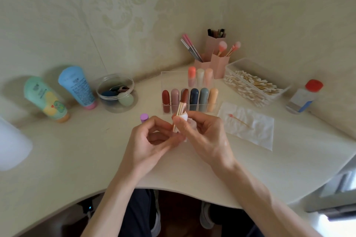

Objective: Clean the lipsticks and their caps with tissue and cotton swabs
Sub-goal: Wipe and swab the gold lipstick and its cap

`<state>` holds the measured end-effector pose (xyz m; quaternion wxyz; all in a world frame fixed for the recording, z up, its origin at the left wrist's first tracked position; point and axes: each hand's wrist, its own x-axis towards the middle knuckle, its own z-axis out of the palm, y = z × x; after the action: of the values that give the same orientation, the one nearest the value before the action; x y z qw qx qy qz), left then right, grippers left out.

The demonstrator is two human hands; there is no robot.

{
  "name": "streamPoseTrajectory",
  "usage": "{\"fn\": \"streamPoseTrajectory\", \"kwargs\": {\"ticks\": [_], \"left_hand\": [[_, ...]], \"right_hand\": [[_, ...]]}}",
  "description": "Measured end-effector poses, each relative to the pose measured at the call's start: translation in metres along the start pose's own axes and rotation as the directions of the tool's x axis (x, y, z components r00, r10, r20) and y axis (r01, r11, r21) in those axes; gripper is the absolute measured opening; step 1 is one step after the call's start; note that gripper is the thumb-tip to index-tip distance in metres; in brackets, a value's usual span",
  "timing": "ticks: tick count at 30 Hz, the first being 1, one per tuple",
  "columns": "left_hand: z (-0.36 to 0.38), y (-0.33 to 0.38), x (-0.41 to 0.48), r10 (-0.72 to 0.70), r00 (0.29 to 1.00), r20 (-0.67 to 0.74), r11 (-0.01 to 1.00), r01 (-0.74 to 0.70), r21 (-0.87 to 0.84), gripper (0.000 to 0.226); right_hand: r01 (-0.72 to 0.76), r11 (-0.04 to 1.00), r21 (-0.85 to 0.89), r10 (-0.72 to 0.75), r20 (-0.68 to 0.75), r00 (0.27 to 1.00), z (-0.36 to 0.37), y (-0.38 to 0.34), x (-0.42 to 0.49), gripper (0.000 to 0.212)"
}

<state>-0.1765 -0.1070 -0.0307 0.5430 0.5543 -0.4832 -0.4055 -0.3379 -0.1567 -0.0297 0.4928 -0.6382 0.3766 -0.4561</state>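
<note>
— Where is the lipstick (180, 110)?
— Between my two hands, above the table (77, 159), tilted a little, its brown-red stick bared at the top. My left hand (152, 140) pinches the lower tube; my right hand (204, 134) pinches a wad of tissue (184, 116) against the upper tube.
— And around your grip?
— A purple cap (144, 117) stands just left of it. The clear organiser (173, 79) of lipsticks is just beyond. To the right lies a flat tissue (256, 132) with a red-tipped cotton swab (238, 120) on it

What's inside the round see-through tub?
The round clear plastic tub holds a dark blue sponge, a pale green one and a brownish piece; anything beneath is hidden.
</note>
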Motion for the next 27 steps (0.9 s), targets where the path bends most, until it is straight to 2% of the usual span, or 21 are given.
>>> {"fn": "streamPoseTrajectory", "kwargs": {"ticks": [5,7,10,13,15,18,20,23,27], "left_hand": [[-0.0027,0.0018,-0.0008,0.013,0.983,0.184,0.999,-0.007,-0.032,0.031],[-0.0020,0.0021,-0.0010,0.010,0.987,0.163,0.999,-0.004,-0.035,0.026],[-0.0010,0.0015,-0.0030,0.029,0.998,0.058,0.999,-0.029,-0.014,0.015],[0.0004,0.0015,-0.0035,0.047,0.998,-0.035,0.998,-0.045,0.048,0.026],[0.0012,0.0025,-0.0026,0.018,0.999,-0.029,0.999,-0.017,0.029,0.027],[-0.0004,0.0012,-0.0027,0.034,0.995,0.092,0.999,-0.031,-0.036,0.024],[-0.0003,0.0015,-0.0026,0.052,0.992,0.118,0.998,-0.050,-0.025,0.025],[-0.0013,0.0007,-0.0021,0.068,0.997,0.048,0.998,-0.068,0.000,0.018],[-0.0028,0.0025,-0.0034,0.074,0.997,-0.019,0.996,-0.073,0.053,0.023]], "right_hand": [[0.059,0.997,0.052,-0.058,-0.016,0.998,-0.0050,-0.0033,0.0001,0.023],[0.054,0.997,0.053,-0.053,-0.027,0.998,-0.0060,-0.0025,-0.0004,0.020],[0.033,0.999,0.042,-0.032,-0.028,0.999,-0.0038,0.0017,-0.0005,0.014],[0.015,1.000,0.022,-0.015,0.005,1.000,0.0011,0.0015,0.0003,0.014],[0.018,0.999,0.031,-0.018,0.007,1.000,0.0013,-0.0005,0.0013,0.016],[0.063,0.996,0.059,-0.063,-0.001,0.998,-0.0033,-0.0035,0.0007,0.020],[0.064,0.996,0.061,-0.063,-0.010,0.998,-0.0051,-0.0040,-0.0009,0.019],[0.047,0.998,0.046,-0.046,-0.005,0.999,-0.0031,-0.0016,-0.0010,0.015],[0.032,0.999,0.041,-0.032,0.005,0.999,-0.0019,0.0000,-0.0009,0.015]]}}
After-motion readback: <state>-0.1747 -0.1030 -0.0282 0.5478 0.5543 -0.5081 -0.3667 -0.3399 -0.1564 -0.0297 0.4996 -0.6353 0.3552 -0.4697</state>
